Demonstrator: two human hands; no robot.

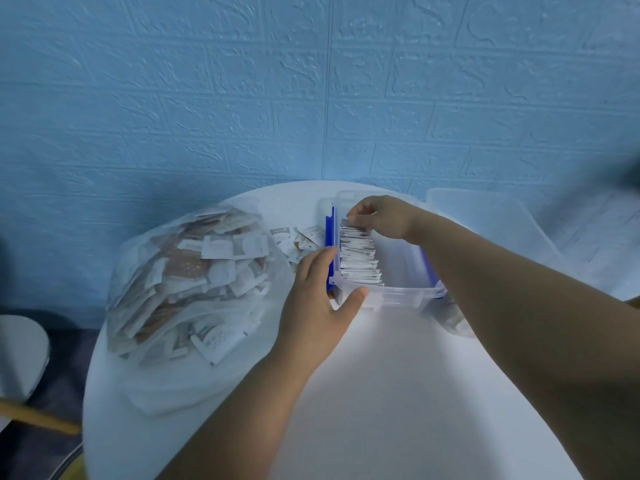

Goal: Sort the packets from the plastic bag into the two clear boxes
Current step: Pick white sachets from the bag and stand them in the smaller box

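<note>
Clear box [398, 294], far table [398, 375] edge | left hand [318, 299] fingers lay straight against its corner | right hand [381, 216] fingers pinched packets [358, 252] inside

A round white table [381, 393] stands against a blue brick-embossed wall [242, 98]; a grey chair seat [20, 355] sits left, beside it.

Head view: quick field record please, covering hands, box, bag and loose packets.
left hand: braces left side of clear box, fingers straight, thumb at near corner
right hand: fingers curled, pinching far end of packet row
clear box: packet row stands upright along its left side, right part bare
plastic bag: left of box, full of packets
loose packets: on table between bag and box
second clear container: far right, contents unclear
</note>
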